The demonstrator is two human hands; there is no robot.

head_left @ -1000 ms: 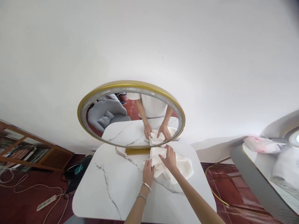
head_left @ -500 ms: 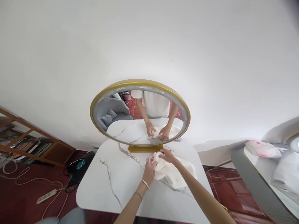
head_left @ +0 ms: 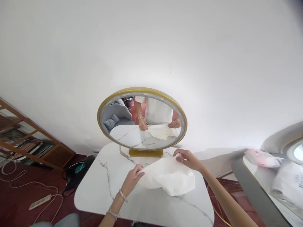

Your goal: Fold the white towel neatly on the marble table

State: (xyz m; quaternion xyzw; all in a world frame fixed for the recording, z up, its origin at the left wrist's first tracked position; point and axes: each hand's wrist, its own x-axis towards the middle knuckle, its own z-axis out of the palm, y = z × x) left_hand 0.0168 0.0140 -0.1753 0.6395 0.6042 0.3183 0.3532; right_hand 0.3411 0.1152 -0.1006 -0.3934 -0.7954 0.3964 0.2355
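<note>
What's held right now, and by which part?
A limp white cloth: the bare left hand pinches its left end, the bare right hand its far edge toward the right.

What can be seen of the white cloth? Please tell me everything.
The white cloth looks soft, with a finely jagged far edge. Loosely spread and creased, it is held near that edge by the left hand and right hand, over the marble-patterned tabletop. Whether its lower part rests there is unclear.
</note>
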